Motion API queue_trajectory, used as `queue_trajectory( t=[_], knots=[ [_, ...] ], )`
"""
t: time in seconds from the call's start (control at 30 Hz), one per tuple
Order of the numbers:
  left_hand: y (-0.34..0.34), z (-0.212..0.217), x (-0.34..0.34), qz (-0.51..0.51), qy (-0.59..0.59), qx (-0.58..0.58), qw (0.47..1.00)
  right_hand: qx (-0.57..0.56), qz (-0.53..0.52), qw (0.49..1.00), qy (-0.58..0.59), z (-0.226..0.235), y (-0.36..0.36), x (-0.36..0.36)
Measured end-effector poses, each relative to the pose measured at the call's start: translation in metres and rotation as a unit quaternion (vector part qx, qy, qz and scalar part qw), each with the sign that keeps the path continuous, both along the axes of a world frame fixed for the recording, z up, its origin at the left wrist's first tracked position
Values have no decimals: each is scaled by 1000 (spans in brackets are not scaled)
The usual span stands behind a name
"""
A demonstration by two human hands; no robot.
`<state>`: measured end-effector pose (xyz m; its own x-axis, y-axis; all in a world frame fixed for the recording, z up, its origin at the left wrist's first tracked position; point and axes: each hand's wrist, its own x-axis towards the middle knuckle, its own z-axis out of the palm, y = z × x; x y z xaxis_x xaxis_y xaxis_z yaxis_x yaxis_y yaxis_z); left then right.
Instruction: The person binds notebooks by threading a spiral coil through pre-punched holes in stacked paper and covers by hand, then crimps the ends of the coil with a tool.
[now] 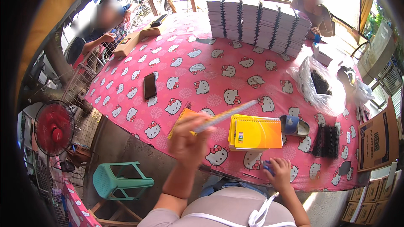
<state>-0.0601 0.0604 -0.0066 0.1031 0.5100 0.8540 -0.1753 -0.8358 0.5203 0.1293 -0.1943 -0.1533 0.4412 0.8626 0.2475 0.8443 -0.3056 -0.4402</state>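
Note:
My left hand (190, 141) is raised over the near table edge, its fingers closed on a small spiral notepad (227, 115) seen nearly edge-on. Behind that hand shows an orange notepad (180, 120) with a coil along its edge; whether it lies on the table or is held too is unclear. To the right, a stack of yellow and orange spiral notepads (257, 132) lies on the table. Close to the front edge, my right hand (279, 173) curls round a small blue object (267, 167), mostly hidden by the fingers. A blue slipper (295, 125) touches the stack's right side.
Black binding coils (326, 141) lie at right, near a plastic bag (332, 96) of black material and a carton (378, 138). Tall stacks of bound books (256, 23) stand behind. A phone (150, 86), green stool (120, 178) and red fan (54, 130) are left. Two people are across.

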Motion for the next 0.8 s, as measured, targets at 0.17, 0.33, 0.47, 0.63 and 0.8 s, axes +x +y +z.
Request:
queue_trajectory(
  t=[0.17, 0.33, 0.47, 0.63, 0.8],
  knots=[
    [69, 22, -54, 133, 79, 46, 987, 126, -81, 984, 99, 10, 3, 46],
    [104, -2, -48, 28, 545, 69, 835, 139, -99, 921, 351, 76, 72, 65],
    [115, -104, -51, -52, 658, 20, 751, 86, -34, 918, 386, 81, 108, 54],
    [95, -60, -38, -45, 513, -74, 854, 164, -66, 916, 361, 100, 106, 53],
    [28, -15, 3, -243, 86, -383, 887, 204, -37, 955, 212, 116, 101, 49]
  ],
)
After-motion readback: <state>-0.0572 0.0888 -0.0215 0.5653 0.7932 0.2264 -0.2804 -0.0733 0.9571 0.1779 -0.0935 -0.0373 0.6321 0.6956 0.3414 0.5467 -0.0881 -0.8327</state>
